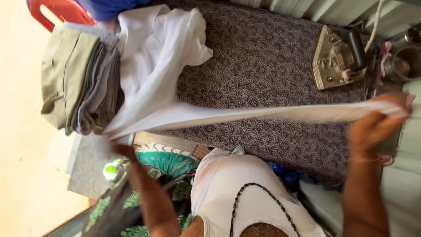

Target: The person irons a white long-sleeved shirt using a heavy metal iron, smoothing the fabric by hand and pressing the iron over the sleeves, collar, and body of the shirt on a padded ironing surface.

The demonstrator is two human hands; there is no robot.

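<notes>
I hold a white cloth [245, 115] stretched taut between both hands above a table covered in dark patterned fabric [258, 57]. My left hand [123, 151] grips its left end near the table's front edge, blurred by motion. My right hand [377, 125] grips the other end at the far right. The rest of the white cloth [153, 48] lies bunched on the table's left part. A brass-coloured iron with a black handle [340, 57] rests on the cover at the back right.
A stack of folded garments, olive on top of grey ones [81, 79], sits at the table's left end. A steel cup [405, 61] stands at the right edge. A red plastic chair [61, 11] shows at top left, over sandy ground [22, 153].
</notes>
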